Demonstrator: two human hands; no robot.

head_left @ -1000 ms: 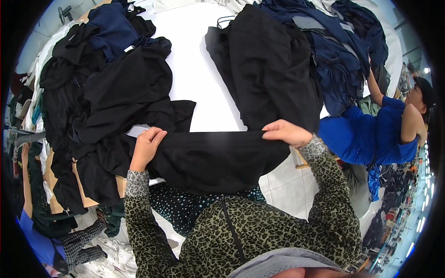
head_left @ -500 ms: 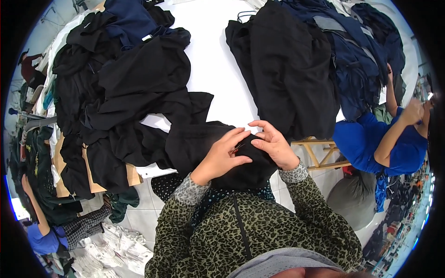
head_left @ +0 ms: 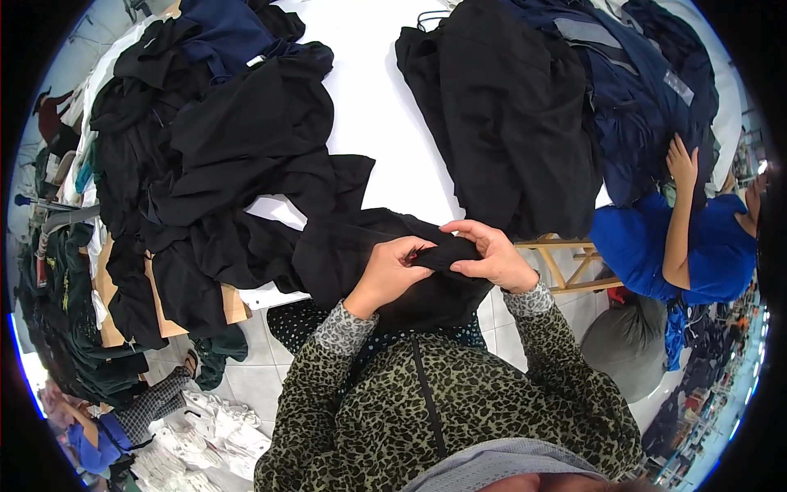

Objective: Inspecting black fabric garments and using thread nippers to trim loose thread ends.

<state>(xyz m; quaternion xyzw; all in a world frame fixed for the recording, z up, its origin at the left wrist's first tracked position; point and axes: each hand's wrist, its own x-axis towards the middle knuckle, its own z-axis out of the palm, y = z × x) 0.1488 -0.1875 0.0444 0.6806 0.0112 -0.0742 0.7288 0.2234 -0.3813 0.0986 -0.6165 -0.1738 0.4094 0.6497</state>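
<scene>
A black cloth garment lies over the table's near edge and hangs down in front of me. My left hand is closed on a fold of it, thumb and fingers pinched together. Tucked in that same hand is a small dark tool with a bit of red, mostly hidden by the fingers; its kind is hard to make out. My right hand pinches the same fold from the other side, thumb beneath and index finger on top. A raised ridge of cloth runs between the two hands.
Black garments are heaped on the left of the white table. More black cloth and navy garments cover the right. A co-worker in blue reaches onto the navy pile. Below stands a wooden frame.
My fingers have closed in on the garment, bunching it into a ridge between them; the right hand now pinches it. The co-worker's hand at the right has come down onto the navy cloth.
</scene>
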